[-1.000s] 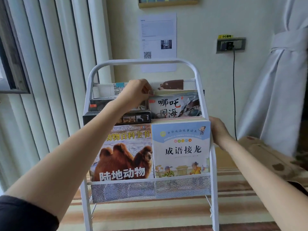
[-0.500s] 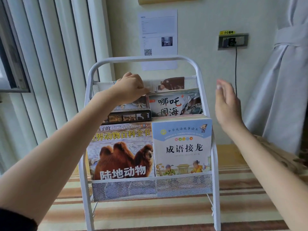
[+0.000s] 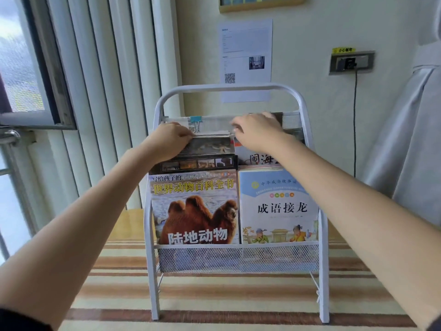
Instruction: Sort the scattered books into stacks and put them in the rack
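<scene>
The books stand in a white rack (image 3: 301, 108), tiered from front to back. In the front tier, a camel book (image 3: 194, 209) fills the left half and a pale blue book (image 3: 278, 206) fills the right half, the two touching along their inner edges and resting behind the rack's mesh front. Behind them, in the middle tier, a dark book with a strip of small photos (image 3: 198, 162) sits on the left and a book with large black characters (image 3: 260, 160) on the right, only their top parts showing. In the back tier, along the rack's top rear edge, lies a sheaf of white papers (image 3: 214, 125) held by a blue binder clip (image 3: 195, 120).

The left hand (image 3: 168, 142) rests at the left end of the back tier, fingers curled over the lower edge of the papers just beside the clip; whether it pinches them or only presses on them cannot be told. The right hand (image 3: 257, 131) reaches over the right half of the same tier, fingers bent down onto the papers' right end, and its grip is likewise unclear.

The rack stands on a striped rug (image 3: 214, 295) before a cream wall with a printed notice (image 3: 245, 51) and a wall socket (image 3: 350, 63). Vertical blinds (image 3: 100, 80) hang at the left, a grey curtain (image 3: 410, 130) at the right.
</scene>
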Action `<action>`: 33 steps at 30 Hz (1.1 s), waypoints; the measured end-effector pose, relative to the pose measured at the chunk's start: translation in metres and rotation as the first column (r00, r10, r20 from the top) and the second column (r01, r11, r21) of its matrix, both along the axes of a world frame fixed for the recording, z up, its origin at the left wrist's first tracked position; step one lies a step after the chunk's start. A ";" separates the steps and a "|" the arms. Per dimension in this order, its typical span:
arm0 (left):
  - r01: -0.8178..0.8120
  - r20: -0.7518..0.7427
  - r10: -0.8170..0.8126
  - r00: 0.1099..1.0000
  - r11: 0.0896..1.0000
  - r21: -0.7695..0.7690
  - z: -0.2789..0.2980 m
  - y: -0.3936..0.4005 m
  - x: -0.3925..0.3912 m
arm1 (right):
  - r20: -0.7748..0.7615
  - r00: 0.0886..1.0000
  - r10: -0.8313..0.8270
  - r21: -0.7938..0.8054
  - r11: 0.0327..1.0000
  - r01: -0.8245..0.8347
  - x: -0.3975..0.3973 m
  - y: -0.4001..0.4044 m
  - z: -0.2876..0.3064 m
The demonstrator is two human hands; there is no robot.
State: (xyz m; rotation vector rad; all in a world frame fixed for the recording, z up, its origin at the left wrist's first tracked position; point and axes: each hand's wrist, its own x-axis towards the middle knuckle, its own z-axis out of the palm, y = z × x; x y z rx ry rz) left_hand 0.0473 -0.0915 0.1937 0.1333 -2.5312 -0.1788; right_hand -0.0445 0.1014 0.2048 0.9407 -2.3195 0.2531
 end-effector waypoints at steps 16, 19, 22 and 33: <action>-0.157 -0.423 0.163 0.891 0.986 0.048 -0.017 -0.006 -0.012 | 0.013 0.999 0.041 -0.111 0.993 -0.040 0.006 -0.032 -0.017; -0.189 -0.623 0.150 0.768 0.982 0.003 -0.024 -0.001 0.008 | 0.184 0.963 0.198 -0.317 0.939 -0.132 0.021 -0.015 -0.013; -0.178 -0.743 0.002 0.669 0.971 -0.157 -0.056 0.004 0.028 | -0.109 0.987 0.118 -0.473 0.867 -0.156 0.045 0.014 -0.040; -0.216 -0.473 0.072 0.878 0.941 -0.259 -0.111 0.012 0.035 | -0.162 0.984 -0.077 -0.311 0.950 0.023 0.063 0.035 -0.148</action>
